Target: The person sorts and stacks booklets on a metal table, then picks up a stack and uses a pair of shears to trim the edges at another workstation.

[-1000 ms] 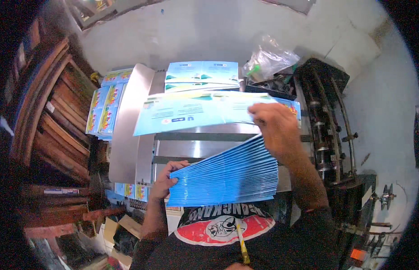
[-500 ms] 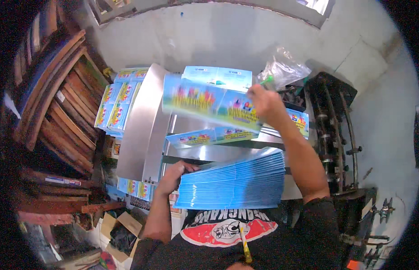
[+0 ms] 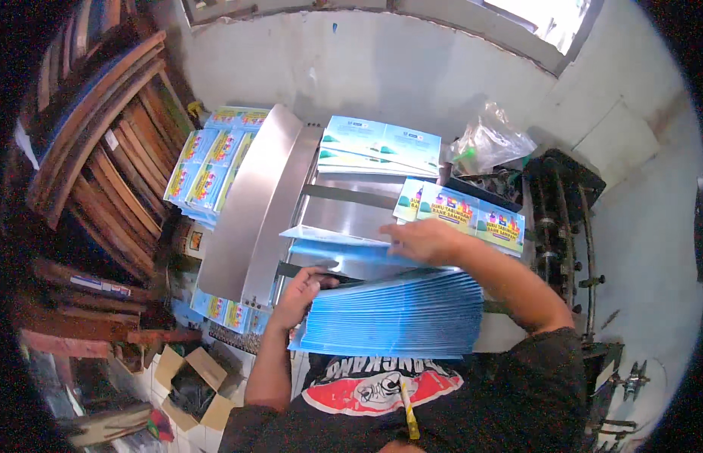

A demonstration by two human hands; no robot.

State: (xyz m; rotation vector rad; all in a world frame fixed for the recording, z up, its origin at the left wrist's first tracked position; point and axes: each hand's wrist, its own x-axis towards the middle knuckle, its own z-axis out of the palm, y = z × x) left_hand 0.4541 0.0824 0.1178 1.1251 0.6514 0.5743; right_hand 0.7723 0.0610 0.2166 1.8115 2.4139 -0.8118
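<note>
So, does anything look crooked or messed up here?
A little. The printed sheets beyond the right hand overlap unevenly, edges not lined up. The pale pile at the back looks askew too, its top slanting over the layers below. I see no spill.

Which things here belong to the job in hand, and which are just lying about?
Seemingly part of the job:
- fanned blue stack
- loose blue paper at the right fingers
- metal worktop

Apparently just lying about:
- clear plastic bag
- open cardboard box
</note>
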